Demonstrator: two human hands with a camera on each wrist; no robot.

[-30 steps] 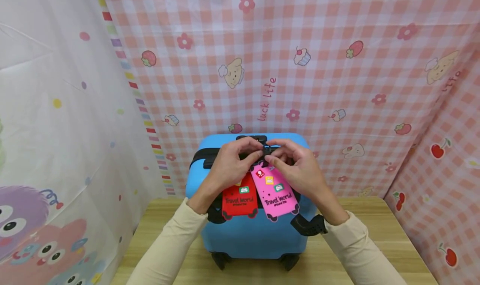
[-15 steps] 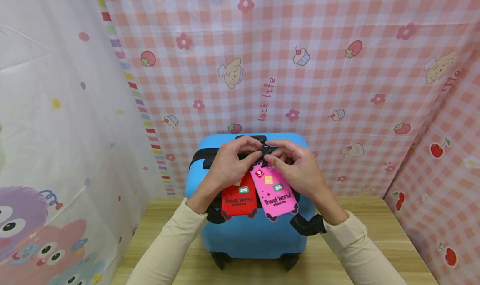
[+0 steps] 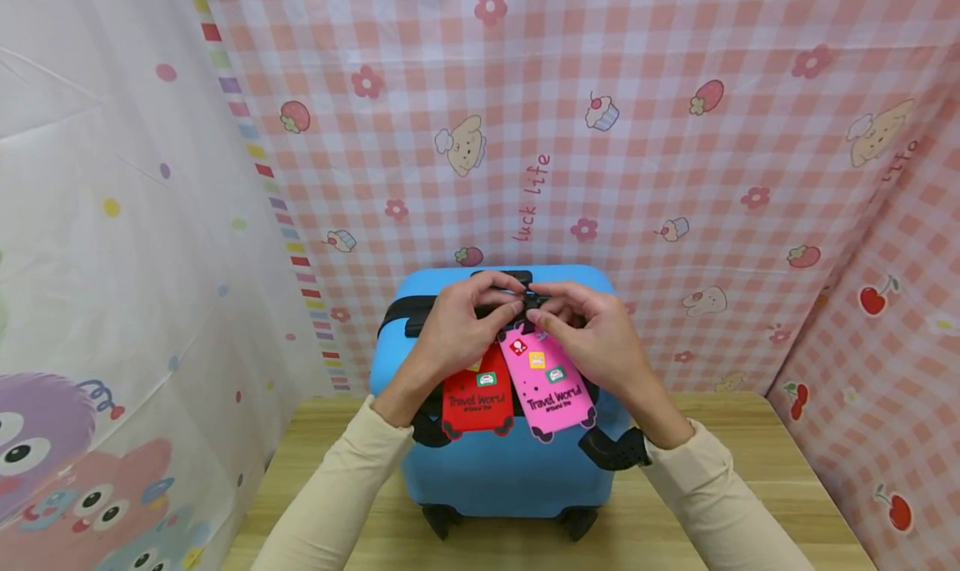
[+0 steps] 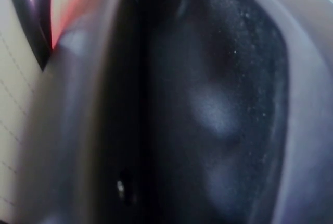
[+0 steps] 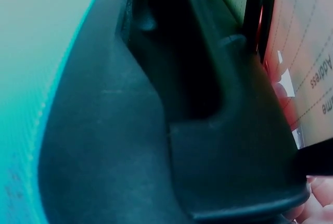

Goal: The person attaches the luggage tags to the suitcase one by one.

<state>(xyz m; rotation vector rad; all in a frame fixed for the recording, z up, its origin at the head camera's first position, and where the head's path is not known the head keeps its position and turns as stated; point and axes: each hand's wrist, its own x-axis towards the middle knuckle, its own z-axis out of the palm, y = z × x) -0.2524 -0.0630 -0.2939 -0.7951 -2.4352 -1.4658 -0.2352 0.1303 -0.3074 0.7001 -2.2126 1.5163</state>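
Observation:
A blue suitcase stands upright with its top towards the back. Two luggage tags, one red and one pink, hang in front of its black handle. Just above the pink tag, my left hand pinches a small black strap between thumb and fingertips. From the other side my right hand pinches the same strap, whose fastening is mostly hidden. The handle fills the right wrist view, beside a tag's printed address card. Dark blurred plastic fills the left wrist view.
Under the suitcase is a wooden tabletop. A pink checked curtain hangs close behind it and another lies to the right. A white patterned curtain borders the left. Black wheels show at the suitcase's lower end.
The whole scene has shifted very slightly in the head view. Both hands stay at the strap, and the tags hang as before.

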